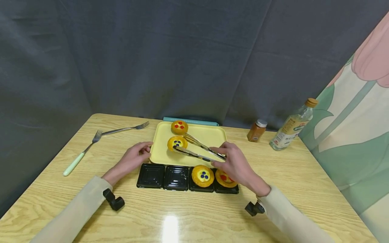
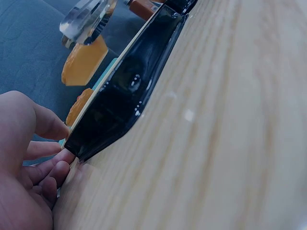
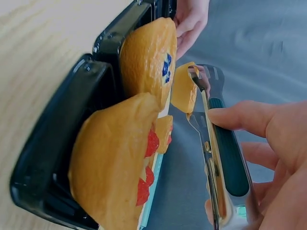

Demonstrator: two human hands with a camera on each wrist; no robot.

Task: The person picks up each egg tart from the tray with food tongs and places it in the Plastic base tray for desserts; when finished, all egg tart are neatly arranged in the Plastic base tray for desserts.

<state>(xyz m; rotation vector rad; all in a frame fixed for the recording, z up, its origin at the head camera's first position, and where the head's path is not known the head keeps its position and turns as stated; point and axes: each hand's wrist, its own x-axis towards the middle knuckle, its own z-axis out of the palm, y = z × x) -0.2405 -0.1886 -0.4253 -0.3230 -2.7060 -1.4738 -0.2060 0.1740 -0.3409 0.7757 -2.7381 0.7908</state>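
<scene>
My left hand pinches the left rim of a yellow tray, with thumb and fingertips at its edge. Metal tongs with dark green grips are held in my right hand. Between their tips is a blueberry tart, raised above the tray in the left wrist view. A strawberry tart lies on the tray near its back edge. In front stands a row of black plastic trays. Another blueberry tart sits in the third one, and another strawberry tart in the rightmost, partly behind my right hand.
Two forks lie at the left of the wooden table. A teal strip runs behind the yellow tray. At the back right stand a small spice jar and a clear bottle with an orange cap.
</scene>
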